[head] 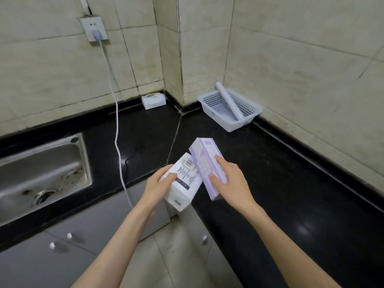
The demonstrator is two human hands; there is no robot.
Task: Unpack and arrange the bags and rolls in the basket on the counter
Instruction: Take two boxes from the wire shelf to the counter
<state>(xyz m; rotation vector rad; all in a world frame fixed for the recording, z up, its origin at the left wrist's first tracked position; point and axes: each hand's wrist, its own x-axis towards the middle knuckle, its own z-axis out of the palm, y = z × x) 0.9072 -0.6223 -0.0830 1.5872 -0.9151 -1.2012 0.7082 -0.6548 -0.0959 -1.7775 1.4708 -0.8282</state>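
Black corner counter (270,173) against tiled walls, sink (41,169) at left, white box (185,183) gripped by left hand (158,183), purple box (207,163) gripped by right hand (230,179), both held over counter edge, basket (229,115) near corner, roll (228,101) leaning inside it.

The counter (270,173) is black and shiny, the sink (41,163) is dull metal, and the basket (229,115) is plastic with tiny holes.
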